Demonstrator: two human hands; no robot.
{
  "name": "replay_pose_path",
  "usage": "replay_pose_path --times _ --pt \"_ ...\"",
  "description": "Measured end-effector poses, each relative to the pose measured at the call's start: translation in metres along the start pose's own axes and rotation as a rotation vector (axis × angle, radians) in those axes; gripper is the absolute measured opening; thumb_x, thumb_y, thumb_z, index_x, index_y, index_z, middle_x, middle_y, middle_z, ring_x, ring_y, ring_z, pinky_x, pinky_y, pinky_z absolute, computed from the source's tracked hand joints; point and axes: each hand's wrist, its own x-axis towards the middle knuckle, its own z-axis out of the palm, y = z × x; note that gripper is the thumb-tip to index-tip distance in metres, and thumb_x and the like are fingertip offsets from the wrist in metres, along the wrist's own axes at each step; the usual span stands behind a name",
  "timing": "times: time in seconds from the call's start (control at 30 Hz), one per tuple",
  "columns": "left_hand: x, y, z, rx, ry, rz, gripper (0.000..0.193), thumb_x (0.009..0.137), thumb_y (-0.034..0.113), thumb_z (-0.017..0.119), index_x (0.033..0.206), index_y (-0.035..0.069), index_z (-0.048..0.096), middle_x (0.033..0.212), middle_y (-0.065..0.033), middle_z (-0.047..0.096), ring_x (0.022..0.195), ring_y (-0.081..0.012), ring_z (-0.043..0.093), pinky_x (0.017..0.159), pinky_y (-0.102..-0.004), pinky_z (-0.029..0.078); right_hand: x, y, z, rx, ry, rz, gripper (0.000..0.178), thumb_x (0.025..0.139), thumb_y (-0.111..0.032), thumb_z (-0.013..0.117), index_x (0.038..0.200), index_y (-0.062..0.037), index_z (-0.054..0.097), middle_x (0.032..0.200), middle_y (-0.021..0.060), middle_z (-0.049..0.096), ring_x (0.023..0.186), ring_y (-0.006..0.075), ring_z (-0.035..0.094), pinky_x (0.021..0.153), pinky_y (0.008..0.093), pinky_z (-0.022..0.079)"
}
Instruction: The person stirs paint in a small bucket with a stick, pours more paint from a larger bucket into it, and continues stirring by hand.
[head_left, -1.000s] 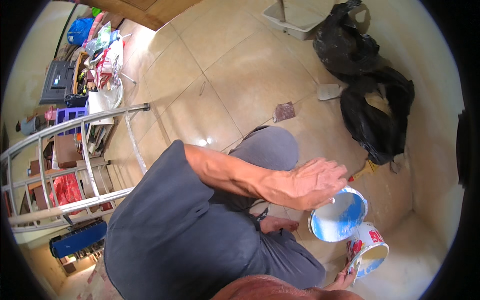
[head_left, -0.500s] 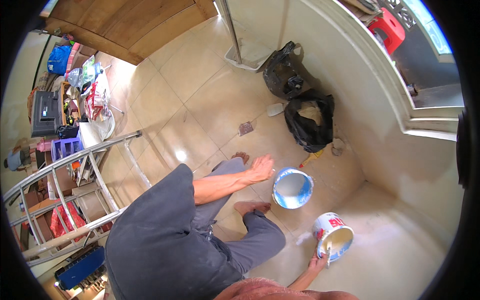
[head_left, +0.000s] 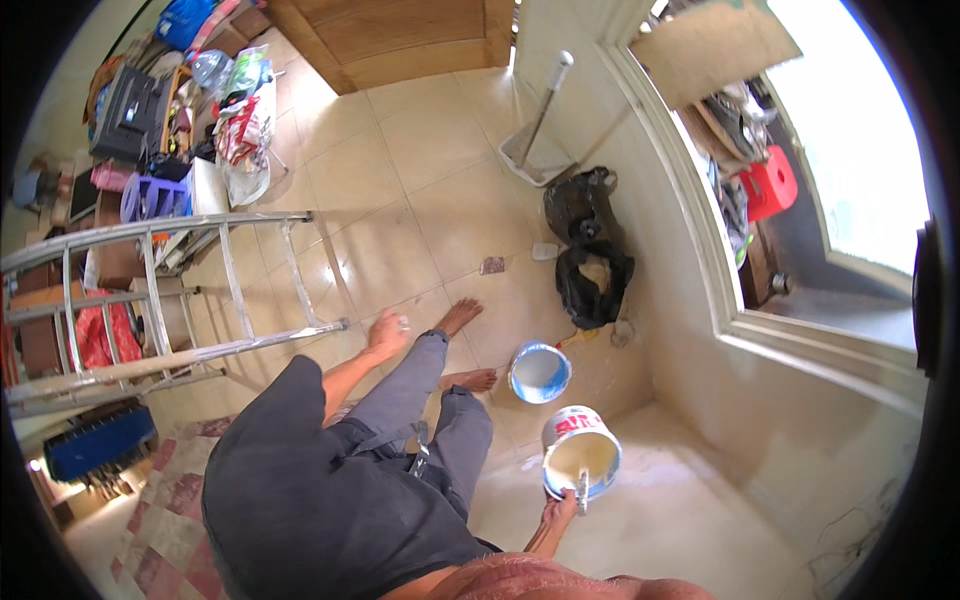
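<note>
My right hand grips the lower rim of a white bucket with red lettering. The bucket is tilted, its mouth toward me, and cream-coloured paint shows inside. A whitish, paint-smeared tool handle sticks out over the rim beside my right fingers; its other end is hidden. My left hand is out to the left, closed around a small white thing too small to name. On the floor beyond the white bucket stands a blue-and-white bucket with whitish liquid in it.
Black plastic bags lie by the right wall, near a yellow-handled brush. A dustpan stands farther back. At left are a metal ladder and piled household things. A window opening is on the right.
My left hand has moved left, away from the blue-and-white bucket. My right hand still holds the white bucket. My body looks more upright, and the view has shifted.
</note>
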Motion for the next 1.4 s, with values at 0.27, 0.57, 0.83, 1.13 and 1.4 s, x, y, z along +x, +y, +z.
replay_pose_path --times 0.27,0.57,0.83,1.13,1.4 --pt "-0.11 -0.121 -0.058 0.116 -0.189 -0.754 0.037 0.082 0.024 0.064 0.114 0.005 0.063 0.125 -0.0205 0.056 0.116 -0.0377 0.056 0.097 -0.0454 0.048 -0.029 -0.016 0.131 -0.401 -0.446 -0.141 0.013 0.09 -0.01 0.057 0.079 -0.0036 0.059 0.083 0.0047 0.059 0.076 0.018 0.062 0.07 0.0419 0.059" --pt "-0.213 -0.189 -0.059 0.067 -0.52 -0.559 0.033 0.083 0.024 0.064 0.103 -0.002 0.07 0.111 -0.027 0.066 0.108 -0.043 0.061 0.092 -0.0476 0.048 -0.07 0.014 0.355 -0.808 -0.638 -0.225 0.016 0.087 -0.017 0.06 0.087 -0.0013 0.059 0.078 0.0037 0.056 0.066 0.0138 0.057 0.059 0.0321 0.052" --pt "0.008 -0.249 -0.132 -0.476 -0.137 -0.75 0.028 0.084 0.026 0.067 0.094 0.0 0.069 0.088 -0.0179 0.07 0.089 -0.0314 0.067 0.083 -0.038 0.051 -0.108 0.089 0.561 -0.931 -0.726 -0.21 0.02 0.083 -0.019 0.06 0.079 0.0004 0.059 0.071 0.004 0.055 0.061 0.0151 0.055 0.059 0.0341 0.053" --pt "0.201 -0.22 -0.231 -0.78 0.089 -0.607 0.019 0.092 0.01 0.065 0.109 0.001 0.064 0.1 -0.0074 0.067 0.088 -0.0155 0.065 0.078 -0.0271 0.051 -0.049 0.188 0.737 -0.872 -0.736 -0.164 0.022 0.083 -0.015 0.057 0.092 0.0039 0.063 0.079 0.0087 0.061 0.071 0.0214 0.061 0.064 0.04 0.055" --pt "0.324 -0.089 -0.19 -0.737 0.068 -0.266 0.021 0.089 0.003 0.064 0.109 0.0 0.062 0.104 -0.0092 0.06 0.09 -0.0156 0.063 0.081 -0.0271 0.052 0.021 0.234 0.888 -0.808 -0.793 -0.329 0.019 0.083 -0.014 0.055 0.095 0.0 0.062 0.074 0.0012 0.055 0.064 0.0126 0.053 0.053 0.0324 0.049"
